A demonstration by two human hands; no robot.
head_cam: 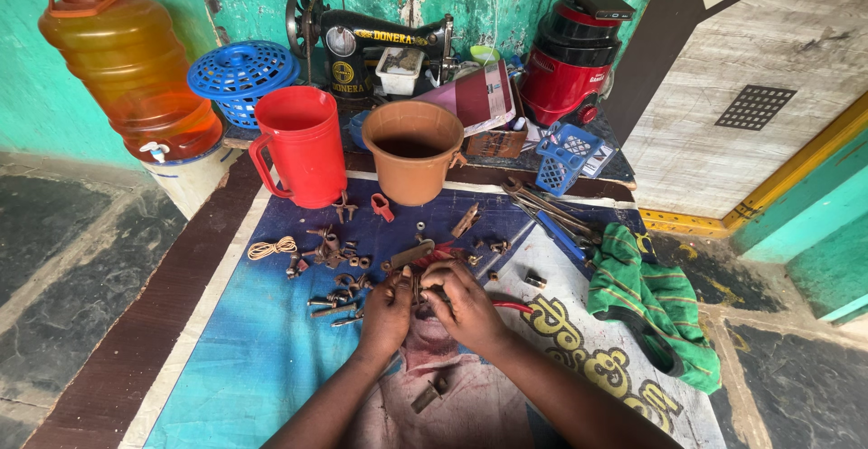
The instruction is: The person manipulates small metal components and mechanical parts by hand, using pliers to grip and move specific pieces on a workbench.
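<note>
My left hand (387,309) and my right hand (463,302) meet over a printed blue banner (262,340) spread on the floor. Together they pinch a small rusty metal part (417,284) between the fingertips. A red-handled tool (512,306) lies just right of my right hand. Several rusty bolts, nuts and fittings (336,259) are scattered just beyond and left of my left hand. A flat metal piece (423,398) rests on the banner between my forearms.
A red jug (303,146) and a brown bucket (413,149) stand at the banner's far edge. Behind are an orange water jar (127,60), a blue basket (242,74), a black sewing machine (366,47) and a red appliance (570,56). Wrenches (547,209) and green cloth (655,300) lie right.
</note>
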